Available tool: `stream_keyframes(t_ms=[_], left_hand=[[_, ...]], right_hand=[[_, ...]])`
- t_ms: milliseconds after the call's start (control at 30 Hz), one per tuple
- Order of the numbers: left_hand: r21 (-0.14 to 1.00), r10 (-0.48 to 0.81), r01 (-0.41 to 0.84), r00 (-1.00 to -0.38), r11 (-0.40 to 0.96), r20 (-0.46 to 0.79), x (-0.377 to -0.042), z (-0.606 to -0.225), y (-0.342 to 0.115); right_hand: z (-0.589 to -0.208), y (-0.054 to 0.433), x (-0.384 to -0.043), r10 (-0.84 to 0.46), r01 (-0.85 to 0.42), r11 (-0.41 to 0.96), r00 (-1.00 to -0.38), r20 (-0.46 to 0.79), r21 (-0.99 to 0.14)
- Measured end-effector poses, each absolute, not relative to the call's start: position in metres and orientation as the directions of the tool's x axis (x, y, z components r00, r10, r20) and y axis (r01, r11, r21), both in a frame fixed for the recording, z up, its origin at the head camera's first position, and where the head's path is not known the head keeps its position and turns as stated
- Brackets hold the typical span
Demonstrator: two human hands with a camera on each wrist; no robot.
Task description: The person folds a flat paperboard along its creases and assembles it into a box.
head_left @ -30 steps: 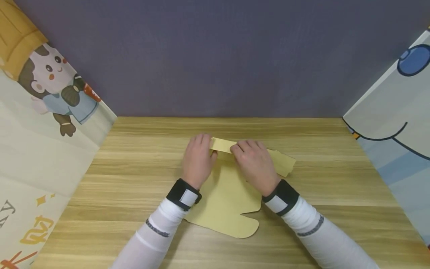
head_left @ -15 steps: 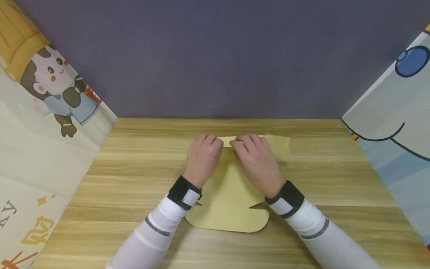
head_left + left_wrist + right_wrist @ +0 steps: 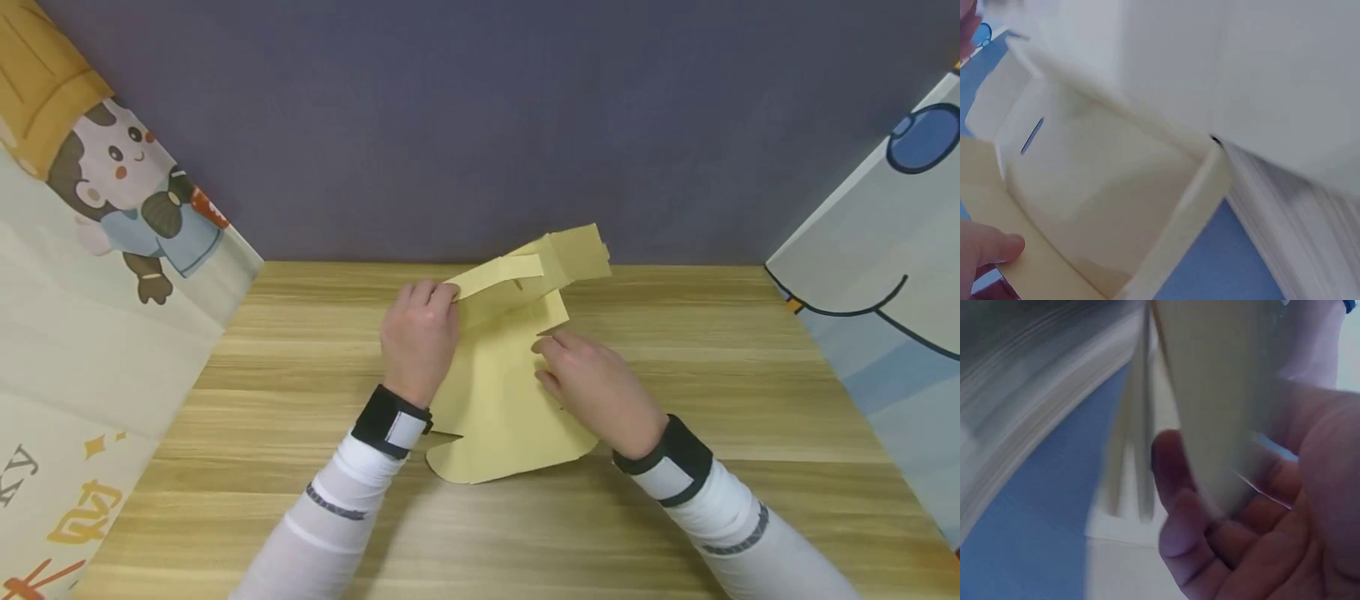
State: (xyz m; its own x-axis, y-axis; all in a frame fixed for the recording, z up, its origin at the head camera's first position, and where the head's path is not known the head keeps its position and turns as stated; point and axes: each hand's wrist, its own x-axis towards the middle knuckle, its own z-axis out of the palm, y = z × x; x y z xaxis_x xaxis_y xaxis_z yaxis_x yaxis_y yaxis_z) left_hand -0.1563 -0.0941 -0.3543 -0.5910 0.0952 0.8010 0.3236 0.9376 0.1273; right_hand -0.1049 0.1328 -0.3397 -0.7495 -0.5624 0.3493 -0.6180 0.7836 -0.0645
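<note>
A flat, yellowish cardboard box blank (image 3: 502, 392), part-folded, stands tilted over the table, its far end raised toward the back wall. My left hand (image 3: 422, 337) grips the left end of its folded far edge, and in the left wrist view the thumb (image 3: 1013, 247) lies on that folded strip. A slot shows in the end panel in that view. Beside a small side flap (image 3: 553, 310), my right hand (image 3: 592, 383) has loosely bent fingers, thumb and index apart. In the right wrist view a blurred cardboard panel (image 3: 1216, 394) passes in front of those fingers.
The wood-grain table (image 3: 300, 350) runs to a dark purple-grey back wall (image 3: 480, 125). Cartoon-printed panels (image 3: 135, 192) stand at the left and right sides. Black bands (image 3: 663, 458) are strapped on both wrists over white sleeves.
The blank's far end has lifted and swung, its right end panel now higher. My right hand has left the far edge and moved down and right to the side flap; the left moved slightly left.
</note>
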Motion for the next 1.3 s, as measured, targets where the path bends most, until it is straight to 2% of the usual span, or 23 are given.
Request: stream_keyframes(t_ms=[267, 467, 567, 700, 867, 1100, 1300], left_hand=[[0.172, 0.008, 0.267, -0.561, 0.948, 0.828, -0.156, -0.349, -0.103], [0.253, -0.076, 0.251, -0.552, 0.934, 0.830, -0.155, -0.347, -0.106], [0.321, -0.118, 0.262, -0.578, 0.910, 0.807, -0.153, -0.347, -0.104], [0.432, -0.160, 0.293, -0.641, 0.853, 0.750, -0.146, -0.349, -0.099], [0.528, -0.173, 0.306, -0.717, 0.792, 0.676, -0.135, -0.356, -0.090], [0.588, -0.144, 0.325, -0.778, 0.741, 0.612, -0.116, -0.368, -0.071], [0.591, -0.105, 0.349, -0.794, 0.727, 0.599, -0.108, -0.375, -0.059]], right_hand=[[-0.343, 0.136, -0.111, -0.507, -0.575, 0.802, -0.798, 0.325, -0.162], [-0.341, 0.134, -0.118, -0.438, -0.564, 0.787, -0.796, 0.419, -0.250], [-0.339, 0.132, -0.122, -0.383, -0.561, 0.781, -0.777, 0.499, -0.275], [-0.336, 0.131, -0.130, -0.310, -0.570, 0.769, -0.728, 0.612, -0.288], [-0.329, 0.133, -0.138, -0.214, -0.534, 0.794, -0.692, 0.689, -0.290], [-0.324, 0.132, -0.149, -0.149, -0.447, 0.873, -0.625, 0.766, -0.194], [-0.325, 0.129, -0.154, -0.101, -0.305, 0.944, -0.630, 0.770, -0.125]])
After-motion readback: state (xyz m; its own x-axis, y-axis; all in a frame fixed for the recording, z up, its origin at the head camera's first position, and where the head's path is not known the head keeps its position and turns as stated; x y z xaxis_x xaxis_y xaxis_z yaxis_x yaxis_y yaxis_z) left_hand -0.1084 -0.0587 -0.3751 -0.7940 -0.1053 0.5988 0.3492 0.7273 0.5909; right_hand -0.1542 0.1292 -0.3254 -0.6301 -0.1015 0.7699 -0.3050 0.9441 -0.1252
